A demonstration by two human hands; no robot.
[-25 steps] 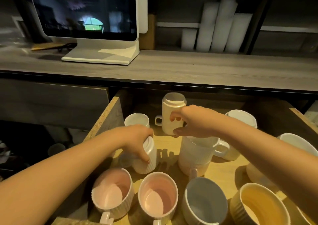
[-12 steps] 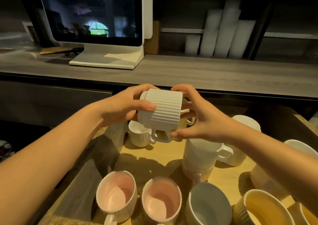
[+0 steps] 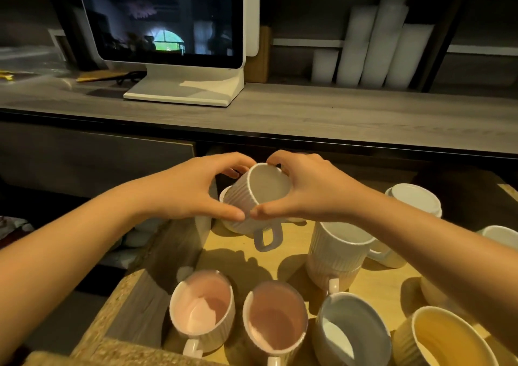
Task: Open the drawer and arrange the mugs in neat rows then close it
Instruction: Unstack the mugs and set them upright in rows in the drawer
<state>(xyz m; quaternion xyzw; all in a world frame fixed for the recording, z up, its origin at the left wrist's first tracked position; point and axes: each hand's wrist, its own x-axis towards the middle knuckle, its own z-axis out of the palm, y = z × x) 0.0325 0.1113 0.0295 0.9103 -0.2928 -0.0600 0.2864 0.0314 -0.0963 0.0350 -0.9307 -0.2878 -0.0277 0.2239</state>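
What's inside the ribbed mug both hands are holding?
Nothing visible: the ribbed mug, held between left hand and right hand, shows a bare pale interior. Its deepest part stays out of view.

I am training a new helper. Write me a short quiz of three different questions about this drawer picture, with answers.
1. True or false: the ribbed mug is held by both the left hand and the right hand.
2. Which way does its handle point? A) up B) down C) away from the camera
3. Fill in: the two front-left mugs in the drawer are ____ inside.

Key: 1 true; 2 B; 3 pink
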